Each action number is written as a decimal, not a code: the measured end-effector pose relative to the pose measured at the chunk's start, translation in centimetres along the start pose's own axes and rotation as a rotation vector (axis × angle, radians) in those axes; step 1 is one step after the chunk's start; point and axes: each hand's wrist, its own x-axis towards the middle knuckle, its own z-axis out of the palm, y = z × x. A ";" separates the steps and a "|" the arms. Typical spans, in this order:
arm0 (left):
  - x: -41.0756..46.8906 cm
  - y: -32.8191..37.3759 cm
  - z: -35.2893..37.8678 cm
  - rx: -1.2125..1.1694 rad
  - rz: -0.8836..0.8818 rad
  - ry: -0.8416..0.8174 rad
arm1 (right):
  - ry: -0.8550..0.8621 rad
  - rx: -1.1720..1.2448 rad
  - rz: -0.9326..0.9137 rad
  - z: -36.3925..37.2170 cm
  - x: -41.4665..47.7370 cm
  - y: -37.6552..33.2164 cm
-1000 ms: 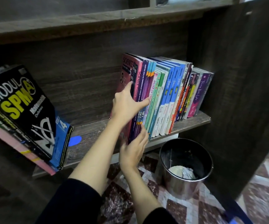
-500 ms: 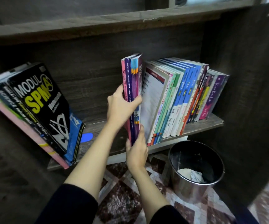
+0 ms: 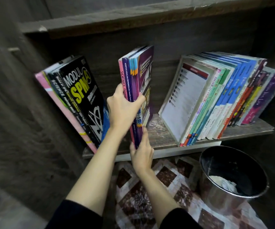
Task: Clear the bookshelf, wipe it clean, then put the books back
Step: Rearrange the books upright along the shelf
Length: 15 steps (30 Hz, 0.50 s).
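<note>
A small bundle of books (image 3: 138, 80) stands nearly upright in the middle of the shelf (image 3: 160, 136), spines toward the camera; a pink spine reading SCIENCE sits on its left and a purple cover faces right. The left hand (image 3: 122, 113) grips the bundle at mid-height, thumb curled over onto the purple cover and fingers wrapped behind the pink side. The right hand (image 3: 141, 157) holds the bundle's lower end at the shelf's near edge, with its thumb lying up along the right face; whether the bundle's foot touches the board cannot be told.

To the left, a leaning stack of books (image 3: 77, 96) tilts hard to the left against the side of the case, a black cover marked MODUL SPM facing out; it lies just beside the left wrist. To the right, well apart from the bundle, a row of books (image 3: 219, 103) leans to the right, a pale contents page outermost on its left; bare wood shows between this row and the bundle.

Above runs an upper board (image 3: 133, 20). Below the shelf on the right, a metal bin (image 3: 219, 201) stands on the patterned floor (image 3: 150, 187) with something white and crumpled (image 3: 222, 183) inside; dark sleeves (image 3: 77, 217) cover both forearms near the bottom edge.
</note>
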 end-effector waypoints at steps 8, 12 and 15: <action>0.0 -2.2 -5.1 0.042 0.001 0.108 | -0.130 0.084 -0.101 2.7 -1.2 -2.1; -0.1 -3.4 -6.7 0.095 -0.022 0.147 | -0.245 0.092 -0.125 3.6 -1.7 -2.4; 0.0 -4.3 -7.4 0.116 -0.058 0.207 | -0.305 0.086 -0.137 3.8 -1.7 -2.6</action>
